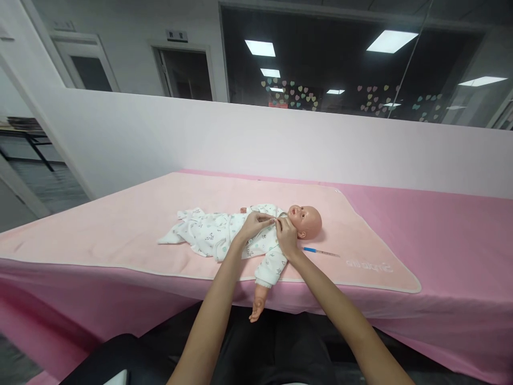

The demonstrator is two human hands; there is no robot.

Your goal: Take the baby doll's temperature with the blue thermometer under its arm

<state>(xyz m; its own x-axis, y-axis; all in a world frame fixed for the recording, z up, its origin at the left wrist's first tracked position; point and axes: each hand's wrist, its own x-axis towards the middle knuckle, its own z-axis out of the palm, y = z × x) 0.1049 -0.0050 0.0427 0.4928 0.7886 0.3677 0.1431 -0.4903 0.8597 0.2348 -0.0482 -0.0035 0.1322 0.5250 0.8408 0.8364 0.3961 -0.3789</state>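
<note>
Centre frame: doll (306,220) lies on the pink desk (441,235). Left hand (253,223) and right hand (286,235) each pinch the garment (216,235) at its collar, apparently fastening; closing it likely needs edges aligned.

baby doll (276,235), white printed garment, lying supine

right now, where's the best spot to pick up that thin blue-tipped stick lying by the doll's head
Probably pinch the thin stick at mid-shaft from above. It lies flat on the pale pink mat, clear of the doll, so both long sides look free for fingertips; both hands are at the doll's collar.
</note>
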